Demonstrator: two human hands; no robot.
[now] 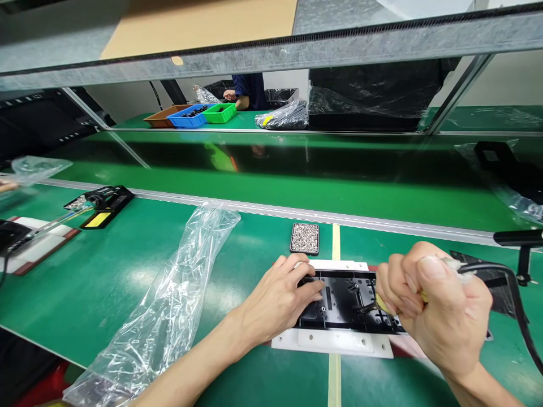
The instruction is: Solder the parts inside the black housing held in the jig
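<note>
A black plastic panel with ribs and small posts lies in a white fixture on the green bench. My left hand rests on the panel's left end, its fingers spread over the edge and inner face. Wrapped in my right hand is a corded tool, apparently a soldering iron, with a bit of yellow grip showing. Its dark tip points down-left at the middle of the panel; whether it touches is unclear. Behind the panel sits a small black tray filled with tiny metal parts.
A clear plastic bag lies to my left. Farther left is a black tool stand. The tool's black cable hangs at right. A metal shelf beam crosses above. Beyond are coloured bins and another person.
</note>
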